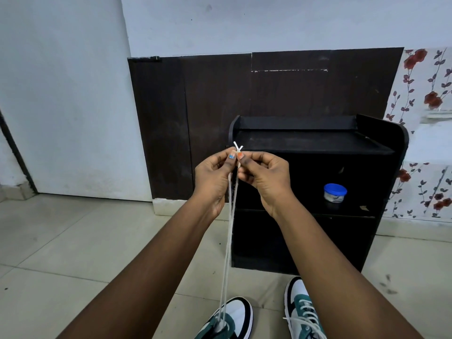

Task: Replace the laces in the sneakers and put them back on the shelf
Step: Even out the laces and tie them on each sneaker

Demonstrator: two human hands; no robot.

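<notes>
Two white, green and black sneakers stand on the tiled floor at the bottom of the view. The left sneaker (pixel 230 319) has a white lace (pixel 228 241) running up from it in two taut strands. My left hand (pixel 215 174) and my right hand (pixel 265 176) are raised side by side in front of the shelf, each pinching one end of that lace. The two tips cross just above my fingertips. The right sneaker (pixel 303 311) is laced with a white lace and partly hidden by my right forearm.
A black shelf unit (pixel 318 143) stands against the wall behind my hands, with a small blue-lidded jar (pixel 335 193) on its middle shelf. A dark brown panel (pixel 220 106) covers the wall behind it. Floral wallpaper (pixel 425 99) is on the right, pale floor tiles on the left.
</notes>
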